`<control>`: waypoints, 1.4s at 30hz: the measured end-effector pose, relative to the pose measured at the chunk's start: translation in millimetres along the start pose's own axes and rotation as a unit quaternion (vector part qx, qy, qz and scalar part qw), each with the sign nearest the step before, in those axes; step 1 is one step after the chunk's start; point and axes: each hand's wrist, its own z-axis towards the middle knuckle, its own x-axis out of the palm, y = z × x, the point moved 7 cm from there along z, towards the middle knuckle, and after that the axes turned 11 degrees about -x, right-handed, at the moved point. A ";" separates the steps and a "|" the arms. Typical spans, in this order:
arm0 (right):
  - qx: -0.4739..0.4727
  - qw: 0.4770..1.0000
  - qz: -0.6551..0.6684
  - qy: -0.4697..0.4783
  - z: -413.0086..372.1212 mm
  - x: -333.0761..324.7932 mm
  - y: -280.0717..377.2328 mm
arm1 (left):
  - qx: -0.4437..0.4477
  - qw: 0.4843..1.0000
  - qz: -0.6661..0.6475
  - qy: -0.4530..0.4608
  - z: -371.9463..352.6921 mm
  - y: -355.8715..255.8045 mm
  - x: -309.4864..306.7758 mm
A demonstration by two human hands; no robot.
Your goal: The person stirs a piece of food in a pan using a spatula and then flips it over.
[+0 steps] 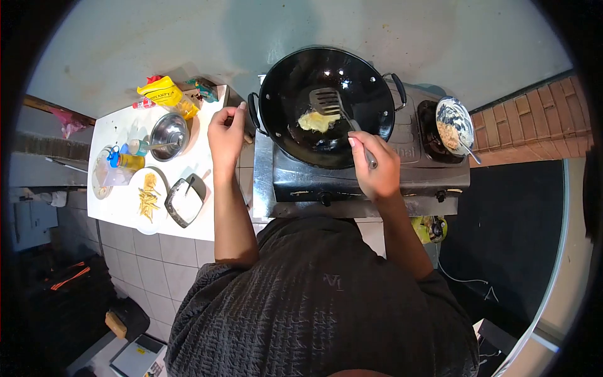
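Observation:
A slotted metal spatula (326, 100) is gripped by its handle in my right hand (379, 164). Its head rests inside the black wok (361, 81), touching or just above a small pale-yellow piece of frying food (317, 122). The wok, with two loop handles, sits on the left burner of a steel gas stove (370, 183). My left hand (227, 129) hovers beside the wok's left handle (254, 114), apart from it. Its fingers are curled in together, and nothing shows in them.
On the white table (119, 210) to the left stand a steel bowl (169, 136), a plate of fried strips (148, 198), a square dark bowl of white contents (184, 202), a yellow packet (161, 92) and bottles. A bowl with a spoon (455, 125) sits on the right burner.

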 end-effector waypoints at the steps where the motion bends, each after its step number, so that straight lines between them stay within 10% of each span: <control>1: 0.002 1.000 0.014 0.003 -0.9 0.8 1.4 | 0.000 1.000 0.001 0.000 -1.1 -1.4 -0.8; 42: 0.007 1.000 0.005 -0.016 4.1 -26.8 -9.5 | -0.066 0.998 0.014 0.007 -9.1 0.8 0.1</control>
